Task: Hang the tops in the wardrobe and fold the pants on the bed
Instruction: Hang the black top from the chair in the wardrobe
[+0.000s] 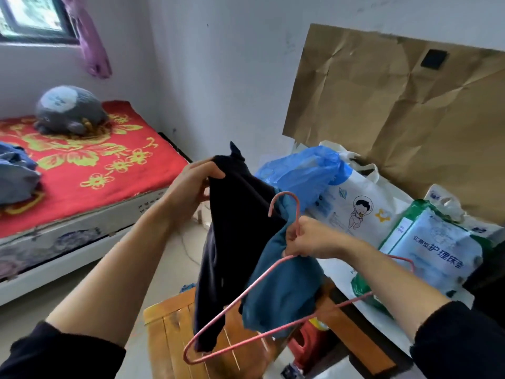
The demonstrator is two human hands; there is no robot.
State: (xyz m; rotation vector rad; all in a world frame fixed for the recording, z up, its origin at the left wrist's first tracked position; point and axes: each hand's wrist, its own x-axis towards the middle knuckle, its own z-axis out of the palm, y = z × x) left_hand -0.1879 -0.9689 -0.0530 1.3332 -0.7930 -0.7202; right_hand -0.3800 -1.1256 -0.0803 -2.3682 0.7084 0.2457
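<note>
A dark navy top (235, 242) with a teal inner side (281, 283) hangs in mid-air at the centre of the head view. My left hand (191, 187) pinches its upper edge near the collar. My right hand (308, 236) grips the neck of a pink wire hanger (246, 294), just below the hook, with the teal fabric bunched against it. The hanger's frame slants down to the left in front of the top. The bed (95, 170) with a red flowered blanket lies at the left, and a heap of grey-blue clothes (16, 173) sits on it.
A grey plush toy (68, 110) lies at the bed's head. A wooden stool (175, 329) stands below the top. Plastic bags and packs (355, 203) crowd the right side in front of brown cardboard (396, 105). A red stool (308, 343) sits low near them.
</note>
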